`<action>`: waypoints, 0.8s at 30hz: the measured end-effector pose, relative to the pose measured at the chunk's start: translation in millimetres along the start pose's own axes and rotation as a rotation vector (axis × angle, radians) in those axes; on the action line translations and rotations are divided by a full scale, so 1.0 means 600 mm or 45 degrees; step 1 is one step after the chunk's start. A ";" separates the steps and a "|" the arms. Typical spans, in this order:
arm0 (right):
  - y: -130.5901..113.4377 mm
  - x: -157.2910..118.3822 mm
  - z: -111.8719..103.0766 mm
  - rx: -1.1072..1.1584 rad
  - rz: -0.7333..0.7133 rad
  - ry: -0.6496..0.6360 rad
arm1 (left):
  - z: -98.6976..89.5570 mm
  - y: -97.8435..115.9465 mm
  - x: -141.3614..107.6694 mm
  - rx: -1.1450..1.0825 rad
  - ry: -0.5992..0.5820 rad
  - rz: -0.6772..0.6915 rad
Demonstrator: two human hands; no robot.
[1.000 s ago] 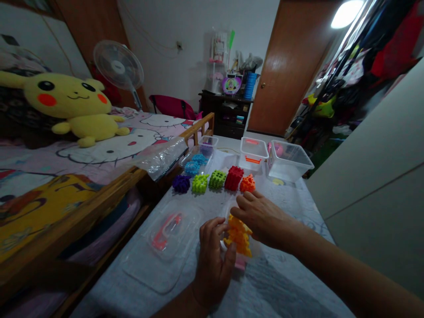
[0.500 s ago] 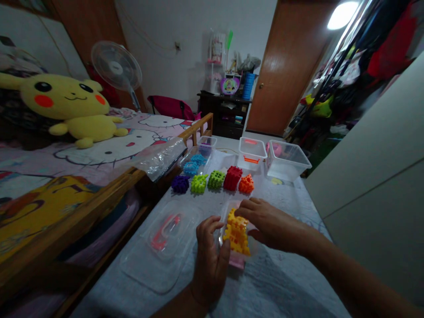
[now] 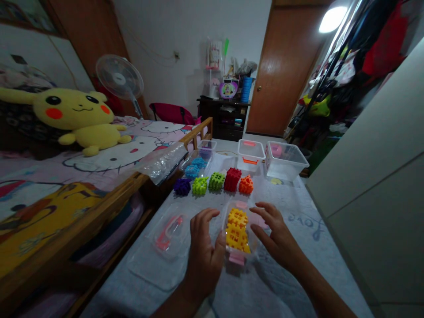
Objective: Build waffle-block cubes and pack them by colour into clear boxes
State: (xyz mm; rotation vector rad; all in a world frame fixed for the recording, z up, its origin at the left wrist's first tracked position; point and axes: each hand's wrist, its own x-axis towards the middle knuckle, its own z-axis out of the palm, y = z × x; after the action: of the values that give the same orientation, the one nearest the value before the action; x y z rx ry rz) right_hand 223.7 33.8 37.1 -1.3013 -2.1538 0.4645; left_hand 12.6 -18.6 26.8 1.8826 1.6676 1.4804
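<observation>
Yellow interlocking toy blocks lie inside a small clear plastic box with pink clips. To the left of that box is my left hand, fingers apart, its thumb close to the box's side; whether it touches cannot be told. My right hand hovers at the box's right side with its fingers spread and nothing in them. Beyond the box stands a row of block pieces: purple, lime, green, red and orange.
A clear lid with a red handle lies left of my hands. Farther back are a tray with blue blocks, a clear box with orange clips and a larger clear bin. A wooden bed rail borders the table's left.
My right hand has drawn back from the yellow blocks to the box's right side, fingers spread. My left hand has shifted slightly left. The yellow blocks now lie flatter in the box.
</observation>
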 end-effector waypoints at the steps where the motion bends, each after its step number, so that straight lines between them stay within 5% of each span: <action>1: -0.001 -0.003 0.006 -0.043 -0.039 0.007 | -0.017 0.001 0.011 0.044 -0.040 -0.003; 6: 0.000 -0.007 0.026 -0.125 -0.178 -0.149 | -0.106 -0.044 0.055 0.276 -0.160 -0.183; 10: 0.012 -0.007 0.035 -0.042 -0.160 -0.147 | -0.145 -0.104 0.051 0.521 -0.381 -0.312; 19: 0.067 -0.018 0.046 0.192 -0.026 0.288 | -0.130 -0.127 0.008 0.925 -0.494 -0.273; 24: 0.086 -0.015 0.051 0.230 0.043 0.334 | -0.124 -0.120 0.011 0.928 -0.563 -0.312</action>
State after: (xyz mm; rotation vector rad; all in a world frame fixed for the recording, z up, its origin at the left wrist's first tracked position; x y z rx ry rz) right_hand 243.1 49.8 -18.5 -1.2256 -1.8330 0.4628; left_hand -90.4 -21.1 13.7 1.9991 2.2545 0.3177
